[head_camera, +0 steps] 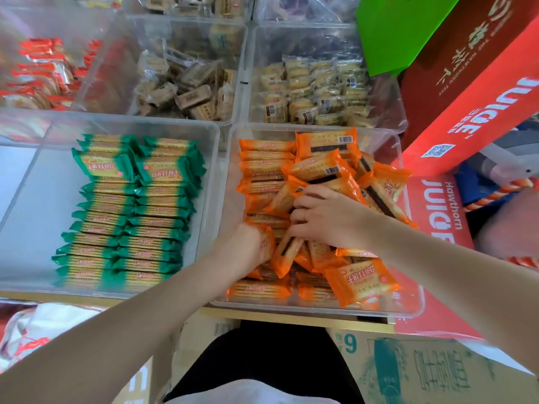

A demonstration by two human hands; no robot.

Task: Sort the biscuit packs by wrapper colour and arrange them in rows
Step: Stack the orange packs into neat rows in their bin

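the orange biscuit packs, flat crinkly foil pillows with a clear window showing pale rectangular crackers, fill the clear plastic bin on the right. along its left wall they stand on edge in a row; the rest lie in a loose, tilted heap. the right hand lies palm down on the heap, fingers curled over the packs beneath it. the left hand is dug in at the bin's near left, fingers curled round an orange pack. in the clear bin on the left, green biscuit packs stand on edge in two neat rows, a few lying flat at the far end. beyond are bins of pale wrapped biscuits; a glossy red juice carton leans at right.
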